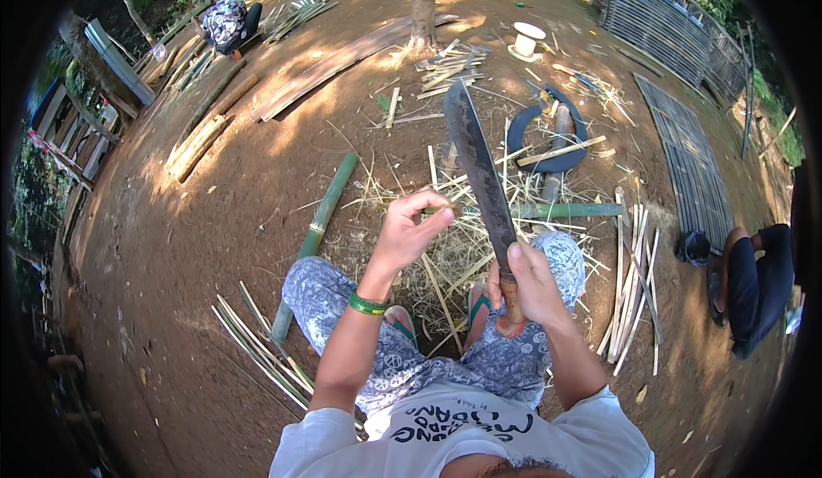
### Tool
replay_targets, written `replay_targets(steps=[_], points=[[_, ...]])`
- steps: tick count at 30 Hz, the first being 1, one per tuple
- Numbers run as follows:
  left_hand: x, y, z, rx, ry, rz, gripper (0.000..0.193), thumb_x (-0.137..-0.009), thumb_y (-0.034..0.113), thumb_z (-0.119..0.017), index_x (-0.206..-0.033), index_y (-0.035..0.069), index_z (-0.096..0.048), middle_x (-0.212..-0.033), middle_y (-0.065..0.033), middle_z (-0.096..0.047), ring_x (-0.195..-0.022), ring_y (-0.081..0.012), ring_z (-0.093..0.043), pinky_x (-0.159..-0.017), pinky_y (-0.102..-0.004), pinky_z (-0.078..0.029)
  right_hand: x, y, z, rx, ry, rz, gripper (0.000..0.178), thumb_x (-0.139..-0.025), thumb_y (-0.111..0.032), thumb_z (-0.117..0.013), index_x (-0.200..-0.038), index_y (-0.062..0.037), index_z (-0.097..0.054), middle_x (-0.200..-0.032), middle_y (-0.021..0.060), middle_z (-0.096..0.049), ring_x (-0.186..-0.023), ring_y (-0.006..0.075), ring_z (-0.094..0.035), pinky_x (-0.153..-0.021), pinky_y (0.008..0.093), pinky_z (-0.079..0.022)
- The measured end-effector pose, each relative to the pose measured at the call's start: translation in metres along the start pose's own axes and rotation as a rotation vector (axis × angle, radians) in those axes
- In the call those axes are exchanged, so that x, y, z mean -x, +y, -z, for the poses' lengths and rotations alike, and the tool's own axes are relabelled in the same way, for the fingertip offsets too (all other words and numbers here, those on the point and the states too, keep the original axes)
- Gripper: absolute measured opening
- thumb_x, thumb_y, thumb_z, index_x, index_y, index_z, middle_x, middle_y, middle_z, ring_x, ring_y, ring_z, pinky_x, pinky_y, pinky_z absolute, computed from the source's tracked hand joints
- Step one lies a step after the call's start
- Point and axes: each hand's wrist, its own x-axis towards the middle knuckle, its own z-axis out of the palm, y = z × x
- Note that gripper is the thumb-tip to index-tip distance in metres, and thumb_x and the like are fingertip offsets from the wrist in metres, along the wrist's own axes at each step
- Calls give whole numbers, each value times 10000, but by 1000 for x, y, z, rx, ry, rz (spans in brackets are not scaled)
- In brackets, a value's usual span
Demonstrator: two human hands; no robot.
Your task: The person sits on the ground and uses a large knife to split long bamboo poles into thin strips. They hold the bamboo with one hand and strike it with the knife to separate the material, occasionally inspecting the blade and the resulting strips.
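Observation:
My right hand [534,283] grips the wooden handle of a machete [479,157]. Its broad dark blade points up and away, leaning slightly left. To the left of the blade, my left hand [406,228] is closed in a pinch, thumb against bent forefinger. Something small and greenish may be between those fingers, too small to make out. Below both hands, thin bamboo shavings [441,277] lie heaped around my sandalled feet. A green bamboo piece [575,210] lies just beyond my right knee.
Left of my knee lies a green bamboo pole [332,195]. Split bamboo strips [632,285] are at right, more strips [257,345] at left. Ahead are a black ring-shaped thing [575,112], a white spool [527,40] and a tree trunk [424,7]. People sit at right [753,285] and far left [227,26].

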Motion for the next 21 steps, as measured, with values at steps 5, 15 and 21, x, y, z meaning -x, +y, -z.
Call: replay_targets(steps=[5, 15, 21], points=[[5, 3, 5, 46, -18, -37, 113, -932, 111, -689, -903, 6, -659, -845, -7, -632, -798, -81, -555, -726, -252, -443, 6, 3, -13, 48, 54, 159, 431, -1094, -304, -359, -1310, 40, -501, -749, 76, -642, -630, 113, -619, -538, 243, -476], [17, 1, -2, 153, 39, -87, 95, -852, 73, -749, -893, 15, -686, -845, -17, -651, -801, -97, -578, -708, -266, -445, -4, -11, -33, -29, -21, -9, 596, -1095, -437, -274, -1529, -34, -349, -638, 8, -504, -523, 82, -441, -506, 234, -378], [20, 12, -8, 200, 117, -13, 93, -839, 60, -757, -898, 21, -696, -842, -17, -652, -788, -99, -579, -708, -265, -446, -4, -9, -32, 92, -76, 29, 592, -1098, -430, -262, -1529, -33, -352, -606, 11, -484, -518, 87, -448, -500, 243, -381]])
